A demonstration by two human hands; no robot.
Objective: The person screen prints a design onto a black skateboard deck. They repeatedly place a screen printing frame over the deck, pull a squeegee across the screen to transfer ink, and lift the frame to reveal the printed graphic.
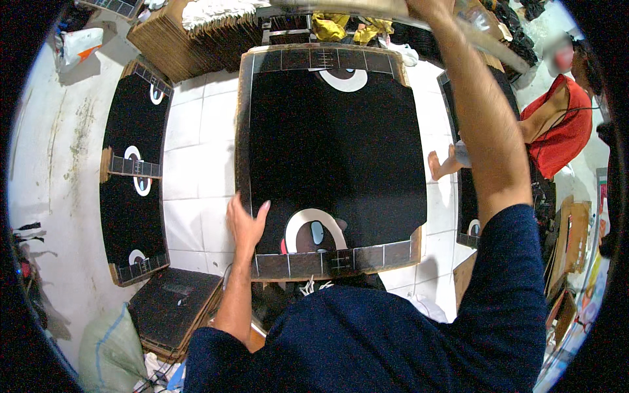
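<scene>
The left hand (pixel 246 221), fingers spread, rests flat on the near-left edge of a large black printed cardboard sheet (pixel 334 157). The right hand (pixel 429 8) reaches far overhead, its grip cut off from view. Left of the left hand lies a narrower black cardboard sheet (pixel 134 177); beyond the right arm sits a person in a red top (pixel 557 134).

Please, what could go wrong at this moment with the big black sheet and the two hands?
1. Only the left hand steadies the black printed sheet, at its near left edge, so the sheet might skew on the stack below.
2. The right hand reaches far up to the long board at the picture's top edge; its grip is hidden, and the board might drop.
3. A seated person in red is close and could be struck.
</scene>
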